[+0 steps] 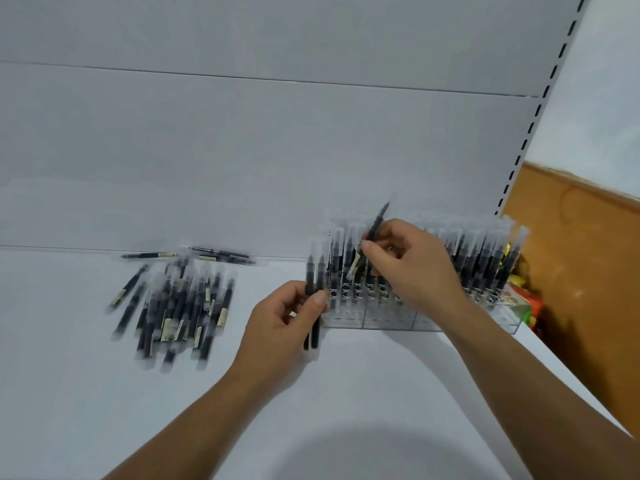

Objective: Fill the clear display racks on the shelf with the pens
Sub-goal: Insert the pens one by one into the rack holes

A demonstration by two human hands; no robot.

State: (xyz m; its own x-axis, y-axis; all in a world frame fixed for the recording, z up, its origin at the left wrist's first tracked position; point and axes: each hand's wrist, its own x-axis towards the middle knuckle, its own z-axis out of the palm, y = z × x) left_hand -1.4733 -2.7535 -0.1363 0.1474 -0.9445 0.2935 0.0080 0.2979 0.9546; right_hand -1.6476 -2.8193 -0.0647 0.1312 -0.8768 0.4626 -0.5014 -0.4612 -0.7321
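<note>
A clear display rack [391,322] stands on the white shelf at centre right, with several black pens upright in it. My right hand [412,268] hovers over the rack's left part and pinches one tilted black pen [375,226] above the holes. My left hand [280,323] is just left of the rack and grips two upright black pens [313,271]. A loose pile of black pens [180,306] lies on the shelf to the left.
The white shelf [86,393] runs to a white back panel. Two more pens [221,255] lie along the back edge. A slotted upright [530,133] bounds the right side, with a brown wall and colourful items [523,296] beyond.
</note>
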